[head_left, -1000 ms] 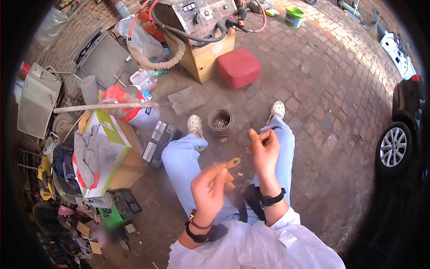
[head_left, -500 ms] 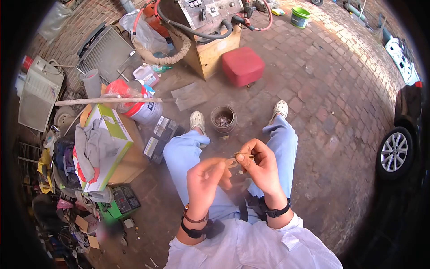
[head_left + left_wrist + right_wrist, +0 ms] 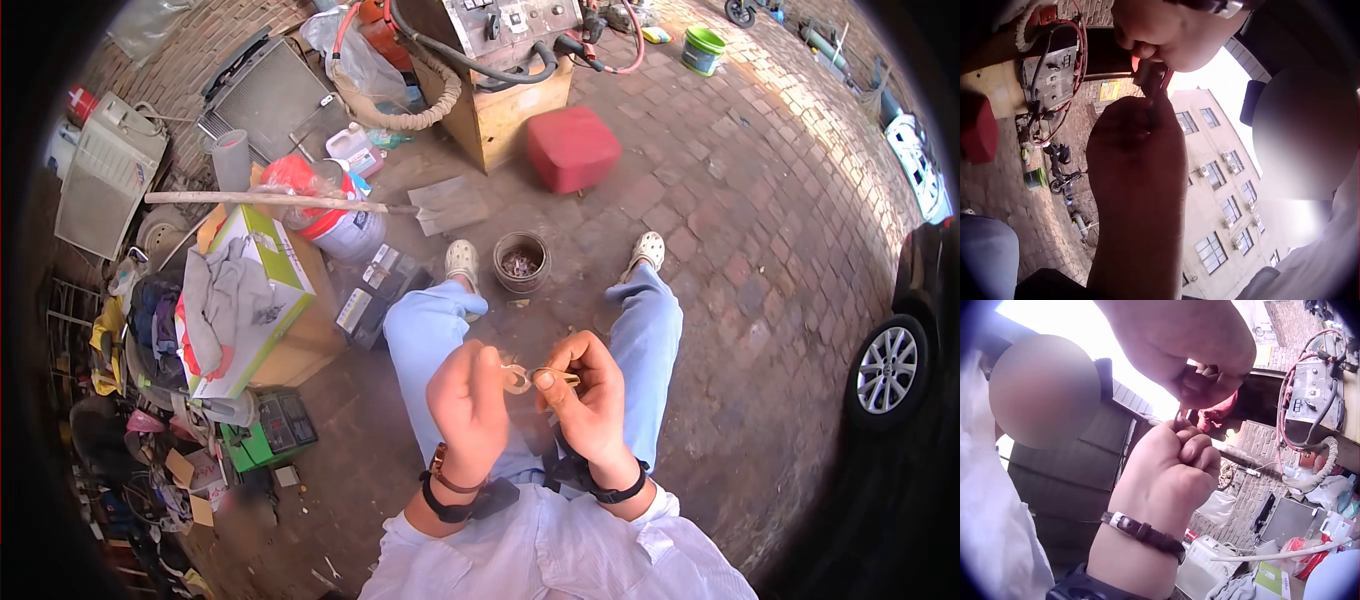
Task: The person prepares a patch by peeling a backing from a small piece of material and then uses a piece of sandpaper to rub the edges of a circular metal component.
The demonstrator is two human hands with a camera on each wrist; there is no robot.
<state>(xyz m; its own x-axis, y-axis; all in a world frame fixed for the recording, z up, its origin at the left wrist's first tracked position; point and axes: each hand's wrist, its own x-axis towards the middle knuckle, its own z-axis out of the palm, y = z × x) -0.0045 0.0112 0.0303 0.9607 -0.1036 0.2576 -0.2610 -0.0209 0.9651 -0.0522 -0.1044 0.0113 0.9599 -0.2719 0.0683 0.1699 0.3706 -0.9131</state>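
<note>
The loop (image 3: 521,387) you hold looks smooth, your shirt (image 3: 560,550) and trousers (image 3: 645,340) are matt, creased cloth, the paving (image 3: 770,230) is rough brick, the cabinet (image 3: 500,130) bare wood with a scuffed metal panel (image 3: 520,25), and the tub (image 3: 703,52) smooth plastic.

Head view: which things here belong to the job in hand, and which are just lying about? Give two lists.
Likely the job:
small ring-shaped piece, held by the left hand
thin brownish piece, pinched by the right hand

Apparently just lying about:
red stool
shovel
green bucket
gray cloth
</note>
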